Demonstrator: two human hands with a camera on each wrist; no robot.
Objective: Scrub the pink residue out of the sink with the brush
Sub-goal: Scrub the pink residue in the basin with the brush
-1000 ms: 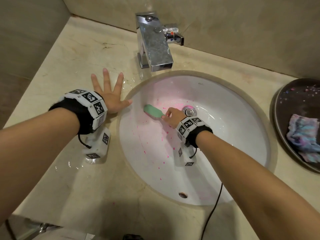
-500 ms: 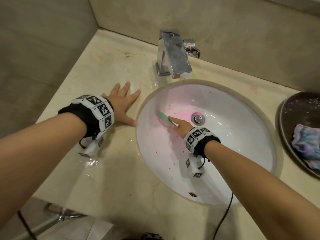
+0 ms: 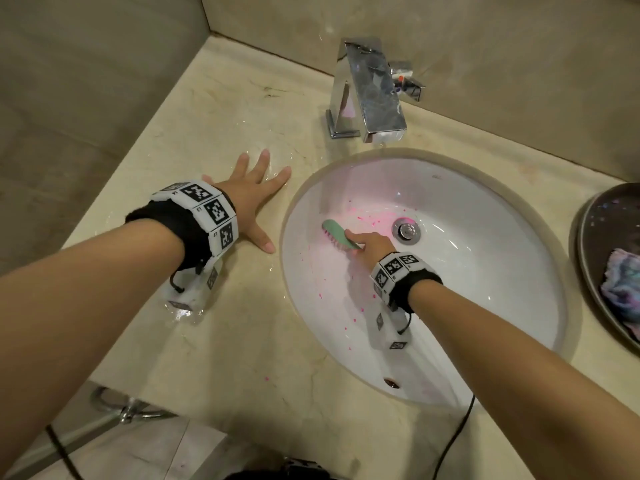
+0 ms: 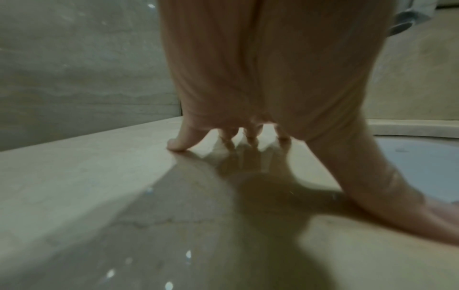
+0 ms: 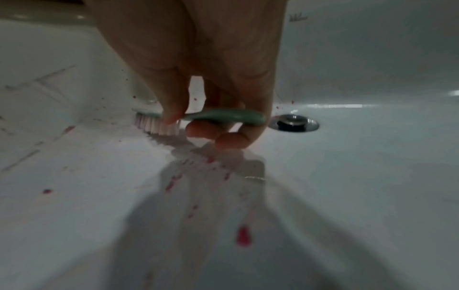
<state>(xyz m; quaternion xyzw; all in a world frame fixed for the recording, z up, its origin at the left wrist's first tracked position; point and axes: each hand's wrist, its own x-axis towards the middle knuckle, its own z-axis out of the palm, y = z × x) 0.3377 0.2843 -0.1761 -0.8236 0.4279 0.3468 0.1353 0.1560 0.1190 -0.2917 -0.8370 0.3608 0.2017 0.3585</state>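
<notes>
A white oval sink (image 3: 485, 306) is set into the beige counter. Pink residue (image 3: 367, 216) speckles its left and back wall, with drops (image 5: 243, 237) running down the bowl. My right hand (image 3: 370, 245) grips the handle of a green brush (image 3: 337, 233) with pale pink bristles (image 5: 159, 125) pressed on the sink's left slope, just left of the metal drain (image 3: 406, 231). In the right wrist view the fingers (image 5: 231, 139) curl under the green handle (image 5: 223, 117). My left hand (image 3: 252, 199) lies flat with spread fingers on the wet counter, left of the sink.
A chrome faucet (image 3: 370, 91) stands behind the sink. At the right edge a dark round tray (image 3: 595, 237) carries a crumpled pastel cloth (image 3: 623, 289). Water pools on the counter (image 3: 214, 358) near my left wrist. A black cable (image 3: 457, 434) hangs over the front edge.
The brush has tipped from its flat back facing up onto its bristles and works slightly further left on the sink wall. My left hand stays planted on the counter.
</notes>
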